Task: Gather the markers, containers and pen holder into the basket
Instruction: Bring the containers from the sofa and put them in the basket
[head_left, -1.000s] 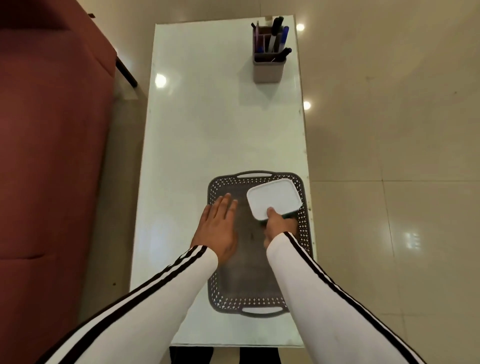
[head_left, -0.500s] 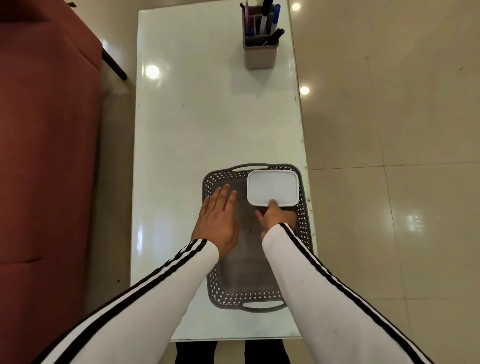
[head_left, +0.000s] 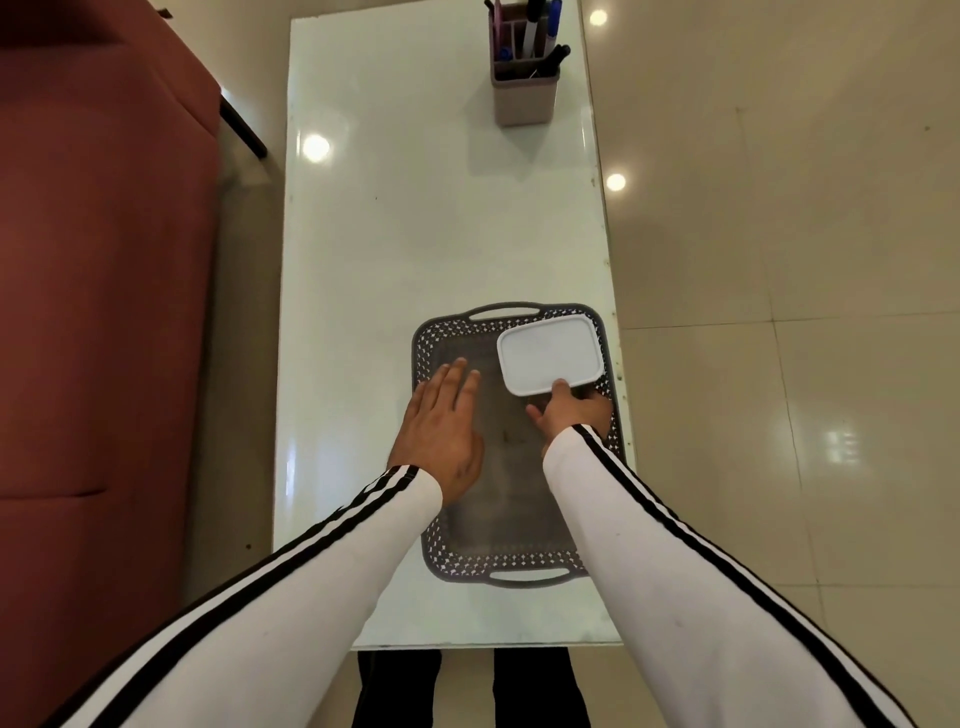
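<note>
White container (head_left: 549, 356), grey lattice basket (head_left: 519, 558)

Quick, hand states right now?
Left hand: open, flat over the basket's left rim.
Right hand: touches the container's near edge; grip cannot be told.

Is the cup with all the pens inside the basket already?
No, the pen holder stands at the far end of the table, well apart from the basket at the near end.
</note>
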